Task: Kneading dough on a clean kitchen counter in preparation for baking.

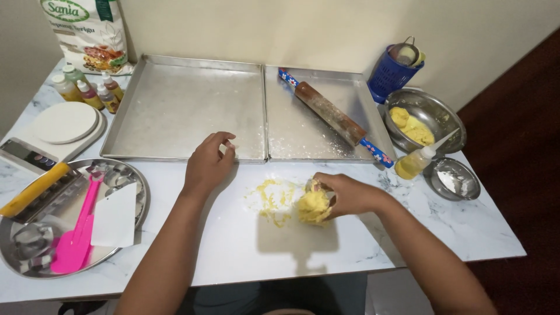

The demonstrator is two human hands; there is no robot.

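The right hand (349, 195) has its fingers curled around a lump of yellow dough (313, 206) and squeezes it from the side. The dough sits on the white marble table (233, 245), just in front of the right baking tray (303, 137). The lump is round and bumpy, so it has no clear long side and does not point any way. Yellow crumbs (274, 198) lie on the table just to the left of the dough. The left hand (208, 163) rests on the table at the front edge of the left baking tray (181, 111), well apart from the dough. Its fingers are bent in loosely, with thumb and first finger close together, and it holds nothing. A wooden rolling pin (332, 115) with blue flowery handles lies inside the right tray, behind the dough. Its long side runs slanted, from the far left corner down to the near right corner. To the right of the dough stand a small squeeze bottle (413, 162) with yellow liquid, a metal bowl (446, 114) with more yellow dough, and a small metal dish (455, 178). A blue basket (389, 74) stands behind the bowl. Far to the left of the dough is a round metal plate (17, 256) with a pink spatula (76, 239), a white scraper (115, 217) and metal cutters (29, 239). Behind that are a kitchen scale (61, 125), little bottles (87, 90) and a flour bag (90, 32).
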